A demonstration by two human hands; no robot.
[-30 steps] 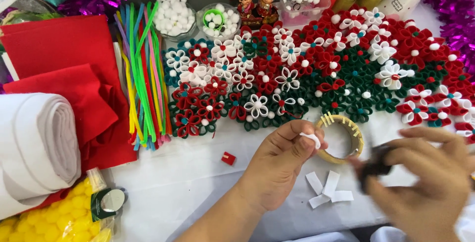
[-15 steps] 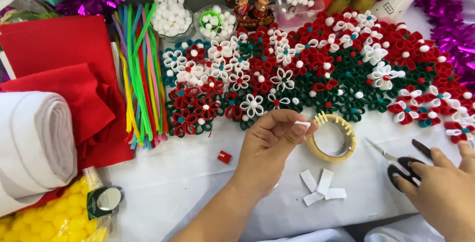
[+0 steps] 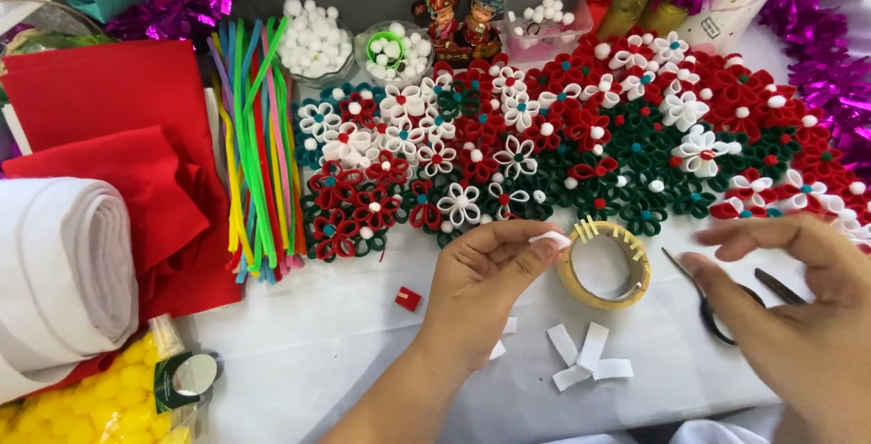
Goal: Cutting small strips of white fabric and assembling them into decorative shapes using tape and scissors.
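Centre frame, left hand pinches small white strip at fingertips, just beside tape ring. Right hand loosely open over scissors, gripping nothing. Risk: light strip slips, lost among 4 cut white pieces on table; open blades near fingers.

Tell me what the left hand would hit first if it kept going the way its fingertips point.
The left hand, pinching a small white strip, points right toward the tape roll. That roll likely comes first, almost touching the fingertips already, though height above the table is unclear.
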